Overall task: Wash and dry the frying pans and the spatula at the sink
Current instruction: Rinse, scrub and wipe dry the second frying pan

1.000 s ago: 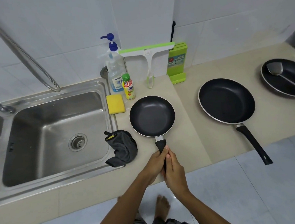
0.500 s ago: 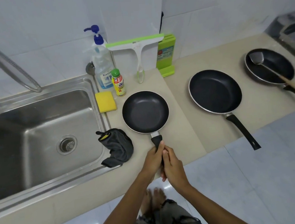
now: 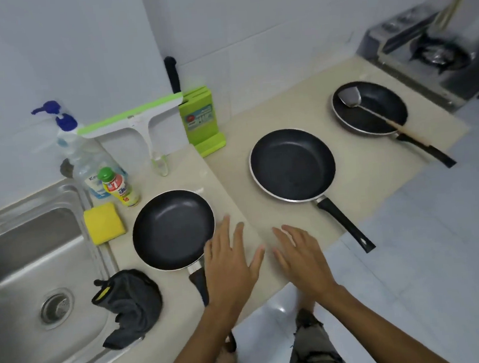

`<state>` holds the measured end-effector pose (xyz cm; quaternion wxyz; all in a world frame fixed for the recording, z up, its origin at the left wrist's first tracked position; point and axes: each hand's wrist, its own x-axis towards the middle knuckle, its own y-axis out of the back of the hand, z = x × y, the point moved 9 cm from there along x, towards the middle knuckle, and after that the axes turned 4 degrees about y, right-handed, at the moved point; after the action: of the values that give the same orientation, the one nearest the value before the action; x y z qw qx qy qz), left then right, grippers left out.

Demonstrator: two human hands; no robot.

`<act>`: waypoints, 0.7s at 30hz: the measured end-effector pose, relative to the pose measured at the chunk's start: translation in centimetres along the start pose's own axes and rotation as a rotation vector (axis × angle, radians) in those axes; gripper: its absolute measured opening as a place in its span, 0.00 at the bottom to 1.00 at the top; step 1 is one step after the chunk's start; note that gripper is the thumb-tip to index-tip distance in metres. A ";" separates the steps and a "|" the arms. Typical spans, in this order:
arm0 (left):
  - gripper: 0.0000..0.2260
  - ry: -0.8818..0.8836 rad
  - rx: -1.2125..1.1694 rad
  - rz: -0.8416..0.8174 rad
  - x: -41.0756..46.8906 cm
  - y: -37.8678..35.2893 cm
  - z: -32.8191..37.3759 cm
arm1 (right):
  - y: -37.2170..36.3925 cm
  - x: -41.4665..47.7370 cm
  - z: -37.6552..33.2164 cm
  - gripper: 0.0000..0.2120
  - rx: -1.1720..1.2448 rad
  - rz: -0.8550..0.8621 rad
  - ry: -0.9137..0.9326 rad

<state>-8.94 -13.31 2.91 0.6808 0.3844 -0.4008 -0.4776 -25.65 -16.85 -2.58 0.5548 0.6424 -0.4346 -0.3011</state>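
**Black pans waited by the sink, and both hands were empty**

Black was the colour of all three pans, and none of them was in a hand. Nearest, the left hand (image 3: 230, 257) and the right hand (image 3: 299, 254) hung side by side over the counter (image 3: 232, 182). Their fingers were spread wide and held nothing. The left hand was just over the handle of the small pan (image 3: 173, 230), which sat flat by the sink (image 3: 7, 259).

A grey cloth (image 3: 130, 303) lay bunched on the sink's edge, probably there for drying. A yellow sponge (image 3: 104, 222), a small bottle (image 3: 120, 189) and a pump bottle of soap (image 3: 85, 154) stood close behind, easy to reach for washing.

Further off to the right sat the middle pan (image 3: 292, 165). Its handle pointed back at the person, which would make it easy to grab. Furthest away was the last pan (image 3: 371, 109), near the stove (image 3: 430, 57). The spatula (image 3: 350, 99) lay inside it, maybe so it would not dirty the counter.

No pan was in the sink, so I think the washing had not started.
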 end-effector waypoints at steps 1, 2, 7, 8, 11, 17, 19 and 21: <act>0.30 -0.030 0.014 -0.043 1.3 -1.7 2.5 | 0.0 0.7 2.7 0.24 -0.043 -0.014 -0.019; 0.31 -0.048 0.022 -0.089 2.5 -3.4 4.9 | 0.1 1.3 5.3 0.25 -0.076 -0.015 -0.036; 0.38 0.073 -0.133 -0.389 6.0 -14.0 14.5 | 0.4 3.2 18.1 0.26 0.007 -0.056 -0.144; 0.37 0.126 -0.198 -0.453 6.1 -16.2 15.9 | -0.5 3.2 20.3 0.26 0.083 -0.121 -0.193; 0.25 0.432 -0.402 -0.747 6.0 -21.1 18.4 | -4.4 2.2 24.2 0.26 0.487 -0.294 -0.393; 0.17 1.005 -0.693 -0.691 6.7 -26.6 16.4 | -7.7 2.2 23.8 0.30 1.033 -0.539 -0.584; 0.13 1.161 -0.834 -0.634 6.5 -27.1 16.1 | -7.8 2.6 23.7 0.30 1.027 -0.535 -0.595; 0.08 1.262 -0.958 -0.622 6.1 -27.5 16.4 | -7.8 2.5 23.9 0.31 0.980 -0.500 -0.597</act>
<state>-32.00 -28.32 -14.63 0.7037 0.3417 0.4230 -0.4573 -43.57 -29.82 -14.76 -0.0367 0.7925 -0.4952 -0.3541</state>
